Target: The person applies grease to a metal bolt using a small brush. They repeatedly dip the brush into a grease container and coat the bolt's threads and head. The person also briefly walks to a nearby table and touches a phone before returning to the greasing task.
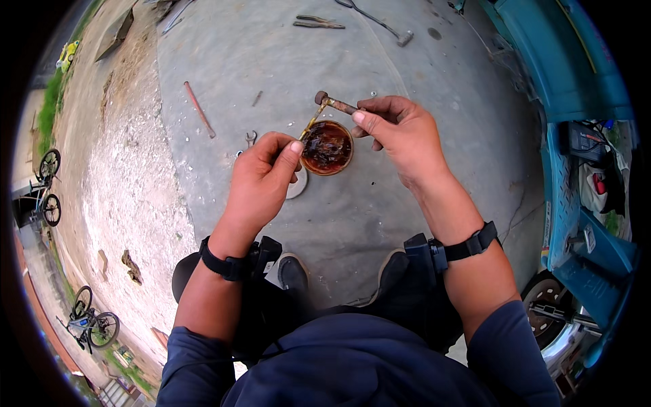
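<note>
My right hand [410,139] pinches a rusty bolt [342,106] by its shank, its thick head pointing left. In my left hand [261,176] is a thin yellowish stick [312,121], pinched between thumb and fingers. The stick's upper end touches the bolt just below the head. Below and between my hands a round tin [328,173] of dark brown, shiny grease [328,148] stands on the ground. A pale round lid [298,186] lies beside it, partly hidden by my left hand.
On the grey concrete lie a wrench [251,138], a red rod [199,110], pliers [319,23] and a hammer [404,39]. A blue-green vehicle [546,61] with an open compartment borders the right. Bicycles [88,322] stand at the far left. My shoes [293,273] are below the tin.
</note>
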A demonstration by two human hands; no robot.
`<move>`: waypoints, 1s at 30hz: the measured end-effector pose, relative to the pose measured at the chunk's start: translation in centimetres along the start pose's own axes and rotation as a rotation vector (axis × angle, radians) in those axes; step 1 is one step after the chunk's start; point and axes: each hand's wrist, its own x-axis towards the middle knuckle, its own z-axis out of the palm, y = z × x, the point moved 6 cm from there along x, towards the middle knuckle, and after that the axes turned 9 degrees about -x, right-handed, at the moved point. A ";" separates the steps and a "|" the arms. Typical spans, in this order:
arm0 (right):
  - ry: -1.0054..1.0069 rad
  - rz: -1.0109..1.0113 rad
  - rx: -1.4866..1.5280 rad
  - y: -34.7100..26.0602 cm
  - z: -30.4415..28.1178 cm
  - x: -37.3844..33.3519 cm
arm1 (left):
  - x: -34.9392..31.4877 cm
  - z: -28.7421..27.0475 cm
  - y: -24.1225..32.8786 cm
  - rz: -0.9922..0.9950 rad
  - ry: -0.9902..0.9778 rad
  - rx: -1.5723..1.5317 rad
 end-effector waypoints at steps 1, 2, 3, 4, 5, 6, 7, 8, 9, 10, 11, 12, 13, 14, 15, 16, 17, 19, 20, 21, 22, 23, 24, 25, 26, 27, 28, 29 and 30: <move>-0.002 -0.004 0.005 0.0 0.1 -0.1 | 0.0 -0.1 0.1 0.005 0.023 0.039; -0.007 -0.010 0.001 0.0 0.2 -0.1 | 0.0 -0.3 0.0 0.014 0.030 0.063; -0.012 -0.016 -0.003 0.0 0.3 -0.1 | 0.1 -0.4 -0.3 0.024 0.038 0.086; -0.017 -0.022 -0.006 0.0 0.5 -0.1 | 0.1 -0.5 -0.4 0.033 0.045 0.110; -0.015 -0.025 -0.002 0.0 0.6 -0.2 | 0.0 -0.5 -0.4 0.057 0.051 0.130; -0.014 -0.029 0.002 -0.1 0.7 -0.2 | 0.0 -0.4 -0.3 0.081 0.058 0.150; -0.012 -0.033 0.007 -0.2 0.8 -0.3 | 0.0 -0.4 -0.2 0.105 0.065 0.170; -0.013 -0.022 0.007 -0.3 0.8 -0.3 | 0.0 -0.3 -0.1 0.114 0.058 0.177; -0.013 -0.012 0.008 -0.3 0.9 -0.3 | 0.0 -0.2 -0.1 0.123 0.052 0.184; -0.014 -0.001 0.010 -0.3 1.0 -0.4 | -0.1 -0.1 -0.1 0.132 0.046 0.192; -0.014 0.002 0.018 -0.3 1.0 -0.3 | -0.1 0.2 -0.1 0.154 0.030 0.199; -0.013 0.005 0.026 -0.1 1.1 -0.3 | -0.3 0.4 -0.3 0.177 0.014 0.206; -0.013 0.006 0.035 -0.1 1.2 -0.3 | -0.3 0.6 -0.3 0.201 0.000 0.214; -0.012 0.015 0.043 -0.2 1.2 -0.3 | -0.2 0.3 -0.4 0.183 0.025 0.213; -0.010 0.023 0.050 -0.4 1.2 -0.4 | 0.0 0.0 -0.5 0.165 0.051 0.212; -0.008 0.033 0.057 -0.4 1.2 -0.5 | 0.1 -0.3 -0.5 0.146 0.075 0.210; -0.011 0.034 0.061 -0.4 1.3 -0.5 | 0.0 0.0 -0.5 0.163 0.063 0.202; -0.018 0.038 0.069 -0.4 1.3 -0.6 | -0.5 0.5 -0.4 0.194 0.039 0.184; -0.021 0.039 0.073 -0.4 1.4 -0.6 | -0.4 0.4 -0.4 0.198 0.053 0.211; -0.023 0.041 0.077 -0.4 1.5 -0.5 | -0.4 0.2 -0.3 0.201 0.067 0.238; -0.024 0.043 0.080 -0.4 1.5 -0.6 | -0.4 0.2 -0.1 0.205 0.080 0.264; -0.032 0.050 0.075 -0.4 1.4 -0.6 | -0.4 0.2 -0.1 0.176 0.078 0.256; -0.041 0.057 0.070 -0.2 1.4 -0.6 | -0.5 0.2 0.0 0.146 0.075 0.247; -0.049 0.063 0.065 -0.2 1.4 -0.6 | -0.5 0.2 0.0 0.118 0.073 0.239; -0.054 0.066 0.078 -0.1 1.4 -0.6 | -0.5 0.3 -0.1 0.140 0.071 0.219; -0.059 0.068 0.092 0.0 1.5 -0.6 | -0.5 0.5 -0.6 0.163 0.070 0.199; -0.064 0.071 0.106 0.1 1.5 -0.6 | -0.6 0.6 -0.7 0.185 0.067 0.179; -0.066 0.076 0.111 0.1 1.4 -0.7 | -0.4 0.4 -0.8 0.166 0.074 0.191; -0.069 0.080 0.116 0.0 1.4 -0.7 | 0.0 0.0 -0.9 0.147 0.080 0.204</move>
